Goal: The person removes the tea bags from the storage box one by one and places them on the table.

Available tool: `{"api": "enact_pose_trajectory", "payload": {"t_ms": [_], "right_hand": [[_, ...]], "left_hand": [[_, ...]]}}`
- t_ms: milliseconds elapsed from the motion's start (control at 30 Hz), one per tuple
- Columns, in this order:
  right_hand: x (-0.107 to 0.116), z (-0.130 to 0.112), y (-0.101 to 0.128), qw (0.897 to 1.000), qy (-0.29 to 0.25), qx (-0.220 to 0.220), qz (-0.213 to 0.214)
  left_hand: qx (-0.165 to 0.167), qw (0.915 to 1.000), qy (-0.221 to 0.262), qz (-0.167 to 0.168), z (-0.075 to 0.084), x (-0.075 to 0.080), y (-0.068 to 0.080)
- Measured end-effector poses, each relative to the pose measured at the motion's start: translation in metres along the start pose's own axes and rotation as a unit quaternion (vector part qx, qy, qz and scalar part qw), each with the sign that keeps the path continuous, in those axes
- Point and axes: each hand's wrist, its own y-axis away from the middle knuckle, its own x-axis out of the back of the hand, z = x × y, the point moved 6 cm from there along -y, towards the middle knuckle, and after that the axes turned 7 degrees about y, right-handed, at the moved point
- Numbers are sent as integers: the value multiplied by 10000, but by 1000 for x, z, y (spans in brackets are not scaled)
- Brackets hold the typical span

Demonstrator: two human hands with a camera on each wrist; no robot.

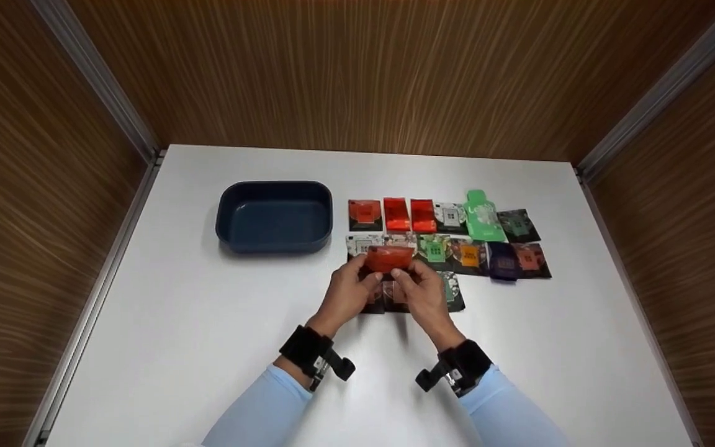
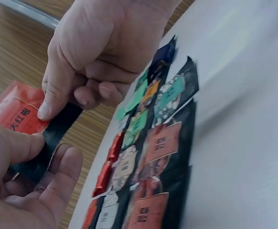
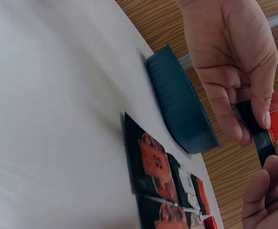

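Both hands grip a red and black tea packet (image 1: 390,256) above the rows of laid-out packets. My left hand (image 1: 348,295) pinches its left side, thumb in front. On the other side my right hand (image 1: 424,299) pinches it, its thumb close to the left one. Dark characters show on the packet's red label (image 2: 24,114) in the left wrist view. Under the hands lies a front row of black packets, one with a green label (image 1: 454,292); the hands partly hide these. The packet's back is hidden by the fingers.
A dark blue rectangular tray (image 1: 274,247) stands left of the packets on a white table (image 1: 165,310). Behind the hands, rows hold small red packets (image 1: 396,214), a bright green pouch (image 1: 485,220) and a navy packet (image 1: 504,261). Wood-grain panels (image 1: 357,74) enclose the table.
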Motion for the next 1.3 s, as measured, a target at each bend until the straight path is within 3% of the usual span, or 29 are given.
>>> {"api": "enact_pose_trajectory", "payload": {"t_ms": [200, 500, 633, 733, 900, 1133, 1300], "right_hand": [[18, 15, 9, 9984, 94, -275, 485], [44, 37, 19, 9932, 156, -699, 923], [77, 52, 18, 9863, 430, -1052, 1199], [110, 65, 15, 9780, 794, -1182, 1523], [152, 84, 14, 9604, 1808, -1404, 1588], [165, 96, 7, 9433, 2696, -1485, 1244], [171, 95, 5, 9507, 2427, -1569, 1121]], "left_hand": [[227, 9995, 51, -190, -14, -17, 7], [-177, 9978, -488, -419, -18, -30, 12], [-387, 9936, -1032, -261, -18, -23, 13], [-311, 9912, -1284, -116, -22, -12, 15], [-105, 9922, -1239, 73, -30, 6, 19], [-166, 9908, -1336, 164, -35, 16, 21], [-82, 9901, -1382, 228, -39, 21, 24]]}}
